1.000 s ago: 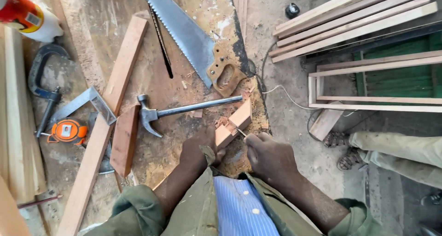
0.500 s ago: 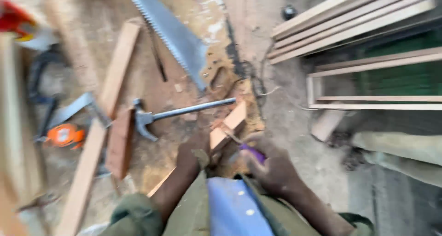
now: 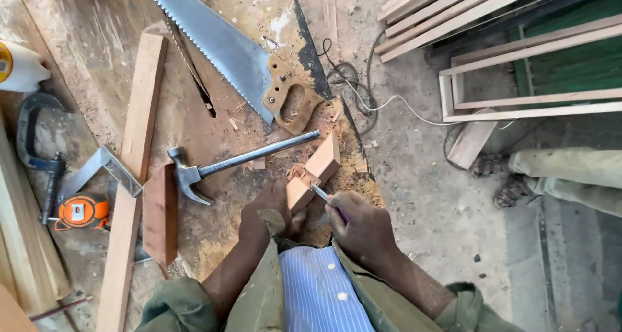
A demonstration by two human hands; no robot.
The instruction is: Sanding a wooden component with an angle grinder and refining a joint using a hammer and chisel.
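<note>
A short wooden block [image 3: 314, 171] with a notch cut in it lies at the workbench's right edge. My left hand [image 3: 265, 217] grips its near end and holds it down. In my right hand [image 3: 359, 227] is a chisel [image 3: 321, 193] with a purple handle, its metal blade set against the block beside the notch. A claw hammer [image 3: 227, 163] lies just behind the block, and a handsaw [image 3: 223, 52] lies farther back.
On the bench [image 3: 97, 66] lie two wooden strips [image 3: 139, 144], a dark short board [image 3: 160, 212], a try square [image 3: 103, 167], an orange tape measure [image 3: 81, 212], a C-clamp [image 3: 35, 137] and a glue bottle [image 3: 19, 65]. Another person's legs [image 3: 564, 173] and stacked timber [image 3: 466, 8] are at right.
The view shifted and blurred, then steadied. My right hand brought the chisel tip onto the block, while my left hand kept hold of the block's near end.
</note>
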